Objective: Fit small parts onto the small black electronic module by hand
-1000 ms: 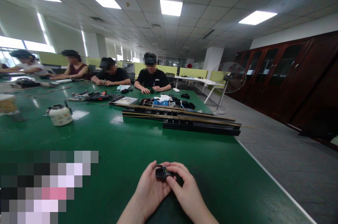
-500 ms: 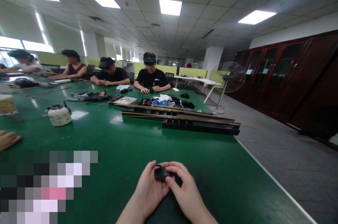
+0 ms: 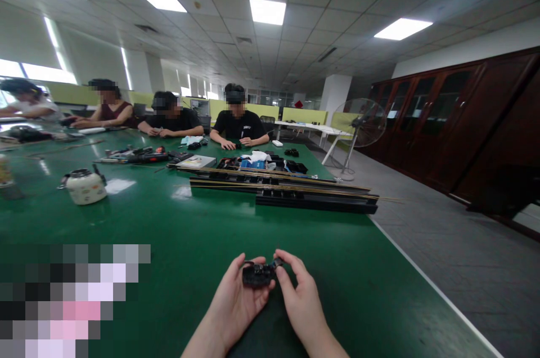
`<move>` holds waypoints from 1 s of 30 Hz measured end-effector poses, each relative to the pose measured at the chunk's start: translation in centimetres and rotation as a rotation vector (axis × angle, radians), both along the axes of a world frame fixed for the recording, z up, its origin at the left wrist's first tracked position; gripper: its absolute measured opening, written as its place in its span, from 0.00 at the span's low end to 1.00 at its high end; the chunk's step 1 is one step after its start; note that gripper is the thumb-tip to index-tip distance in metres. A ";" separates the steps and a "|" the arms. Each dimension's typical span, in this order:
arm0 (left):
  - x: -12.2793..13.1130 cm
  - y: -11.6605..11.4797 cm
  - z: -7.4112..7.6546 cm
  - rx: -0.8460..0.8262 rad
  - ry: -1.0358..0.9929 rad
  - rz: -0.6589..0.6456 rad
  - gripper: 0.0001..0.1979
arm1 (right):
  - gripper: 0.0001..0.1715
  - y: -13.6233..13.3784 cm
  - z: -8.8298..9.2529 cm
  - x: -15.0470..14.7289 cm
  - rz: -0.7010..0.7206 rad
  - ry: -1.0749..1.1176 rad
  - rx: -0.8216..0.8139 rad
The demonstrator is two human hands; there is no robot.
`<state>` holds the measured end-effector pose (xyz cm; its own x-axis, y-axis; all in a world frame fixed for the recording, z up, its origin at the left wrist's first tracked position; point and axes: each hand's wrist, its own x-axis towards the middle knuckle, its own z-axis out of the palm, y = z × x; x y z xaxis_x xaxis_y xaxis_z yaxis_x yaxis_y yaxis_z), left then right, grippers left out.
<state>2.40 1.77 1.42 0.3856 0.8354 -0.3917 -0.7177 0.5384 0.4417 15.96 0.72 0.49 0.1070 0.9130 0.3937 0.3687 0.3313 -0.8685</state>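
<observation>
A small black device [image 3: 256, 276], like an opened plastic housing with parts inside, rests in my left hand [image 3: 236, 299]. The fingers of that hand curl around it from below and behind, and the thumb stands at its left side. My right hand [image 3: 302, 296] pinches a small dark piece [image 3: 277, 263] between thumb and fingertips at the device's right end. Whether that piece is joined to the housing I cannot tell. Both hands are above the green table [image 3: 189, 245], near its front.
Long black rails [image 3: 316, 202] with thin brass-coloured rods lie across the table ahead. Behind them are a tray of blue and black parts [image 3: 257, 164], a white box [image 3: 198, 162] and tools [image 3: 139, 155]. A cream pot [image 3: 86, 187] stands left. Several people sit opposite.
My right hand has drawn back to the right and its fingertips have risen, uncovering more of the black housing. My left hand keeps its hold. The view has shifted slightly.
</observation>
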 end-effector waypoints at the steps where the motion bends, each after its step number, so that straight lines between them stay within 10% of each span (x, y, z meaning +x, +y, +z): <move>1: 0.0 0.0 0.0 0.001 0.005 -0.001 0.12 | 0.15 0.1 -0.1 0.1 -0.019 0.001 0.010; 20: -0.1 0.0 0.1 0.000 0.037 -0.007 0.14 | 0.20 0.3 0.1 1.5 -0.417 -0.095 0.103; 30: -0.2 0.0 0.1 -0.008 0.028 0.005 0.12 | 0.15 0.2 -0.2 0.6 -0.200 -0.151 0.054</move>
